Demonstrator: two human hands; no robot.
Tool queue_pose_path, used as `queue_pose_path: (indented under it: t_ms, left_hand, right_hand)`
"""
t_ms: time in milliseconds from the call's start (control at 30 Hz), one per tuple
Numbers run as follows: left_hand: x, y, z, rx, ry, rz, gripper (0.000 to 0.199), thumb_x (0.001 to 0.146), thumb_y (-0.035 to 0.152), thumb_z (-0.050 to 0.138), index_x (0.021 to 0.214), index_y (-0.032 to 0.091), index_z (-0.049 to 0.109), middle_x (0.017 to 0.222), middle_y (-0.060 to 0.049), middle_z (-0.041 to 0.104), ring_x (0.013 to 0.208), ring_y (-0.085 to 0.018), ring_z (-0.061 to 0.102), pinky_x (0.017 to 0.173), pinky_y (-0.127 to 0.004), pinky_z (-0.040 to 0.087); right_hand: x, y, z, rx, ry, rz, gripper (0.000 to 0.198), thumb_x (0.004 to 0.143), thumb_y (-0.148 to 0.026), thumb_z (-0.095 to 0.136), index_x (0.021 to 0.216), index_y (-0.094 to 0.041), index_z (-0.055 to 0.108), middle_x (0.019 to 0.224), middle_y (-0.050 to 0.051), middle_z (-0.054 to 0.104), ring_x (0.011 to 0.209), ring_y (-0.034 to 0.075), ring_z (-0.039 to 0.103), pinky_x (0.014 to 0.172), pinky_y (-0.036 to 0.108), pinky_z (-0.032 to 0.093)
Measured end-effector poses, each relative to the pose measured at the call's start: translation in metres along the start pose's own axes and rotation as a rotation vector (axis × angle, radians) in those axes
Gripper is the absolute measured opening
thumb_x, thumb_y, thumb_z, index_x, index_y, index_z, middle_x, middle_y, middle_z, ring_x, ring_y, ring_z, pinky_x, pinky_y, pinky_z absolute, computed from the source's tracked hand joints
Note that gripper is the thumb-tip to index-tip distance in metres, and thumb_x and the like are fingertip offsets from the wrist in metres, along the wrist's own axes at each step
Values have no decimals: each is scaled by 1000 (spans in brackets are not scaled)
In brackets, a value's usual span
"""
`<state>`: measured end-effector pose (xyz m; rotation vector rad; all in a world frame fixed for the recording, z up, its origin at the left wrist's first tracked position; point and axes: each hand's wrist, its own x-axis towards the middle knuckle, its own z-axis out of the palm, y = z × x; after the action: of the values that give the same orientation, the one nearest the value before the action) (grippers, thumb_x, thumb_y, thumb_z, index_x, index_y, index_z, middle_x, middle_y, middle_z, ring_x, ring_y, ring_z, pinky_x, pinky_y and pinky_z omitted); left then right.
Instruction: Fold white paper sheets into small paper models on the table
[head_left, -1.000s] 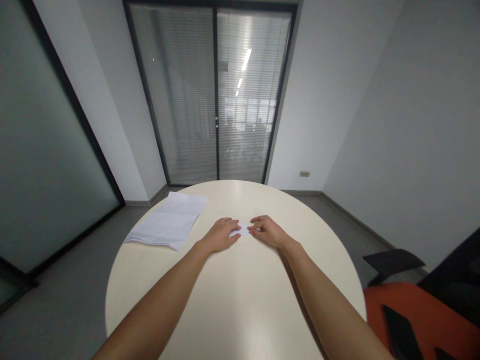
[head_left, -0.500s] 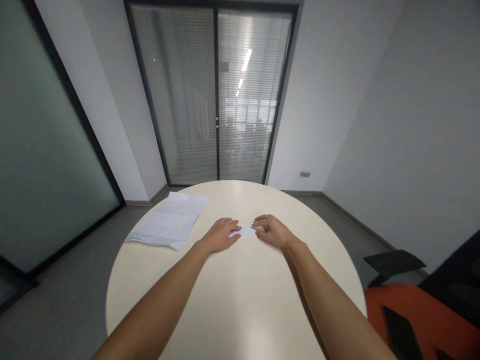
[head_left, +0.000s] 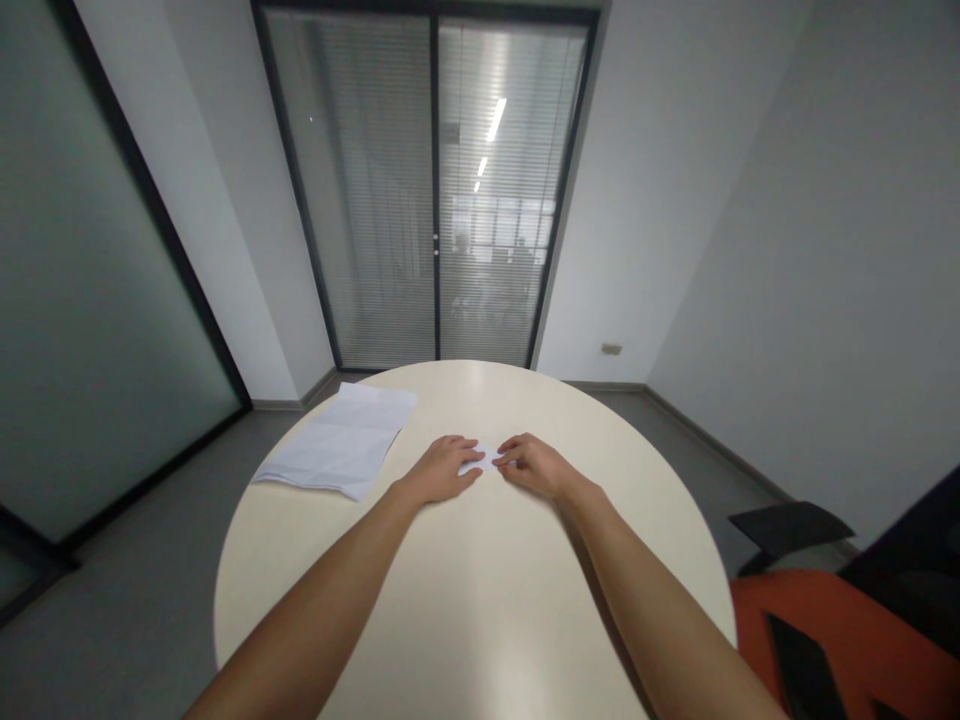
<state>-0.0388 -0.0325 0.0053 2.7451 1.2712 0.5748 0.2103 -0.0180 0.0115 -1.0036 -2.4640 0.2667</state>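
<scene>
At the far left, a frosted panel (head_left: 105,230) stands clear of the round tabletop (head_left: 472,590). White sheets (head_left: 337,440), apparently more than one layer, lie flat by the tabletop's far left edge, one of their corners right at that edge. No hand is on them.

Next comes the left hand (head_left: 442,470), palm down just short of the middle between the left and right edges, its thumb spread from the fingers. The fingers lie over the left end of a small white paper (head_left: 487,459), apparently pressing it down rather than gripping it.

The paper lies flat between the two hands, nearer the far edge than the near one. Its middle shows in the gap; both ends are covered. Handling of it looks under way, since both hands are at it and neither has let go. How much is done cannot be read, because any creases are hidden or too small to see; nor can what is left.

The right hand (head_left: 536,467) comes in from the other side, fingers curled and gathered near the thumb, tips at the paper's right end. Whether they pinch it or only touch it, I cannot tell.

Past the right edge stands an orange chair (head_left: 855,630).
</scene>
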Motion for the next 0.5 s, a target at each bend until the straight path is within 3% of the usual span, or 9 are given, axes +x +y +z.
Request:
queue_pose_path:
  t_ms: [267, 500]
  left_hand:
    - [1, 1, 0, -4, 66, 14, 32, 95, 34, 59, 120, 20, 73, 129, -8, 70, 118, -27, 60, 105, -41, 46]
    - [0, 2, 1, -26, 114, 21, 28, 94, 31, 60, 117, 22, 73, 125, -6, 72, 111, -25, 64, 100, -40, 49]
  right_hand:
    - [-4, 8, -6, 24, -7, 110, 24, 85, -23, 62, 99, -21, 82, 101, 6, 78, 79, 18, 67, 75, 27, 50]
    - [-4, 5, -10, -24, -5, 123, 23, 86, -24, 61, 98, -22, 80, 89, 5, 77, 82, 19, 65, 78, 27, 47]
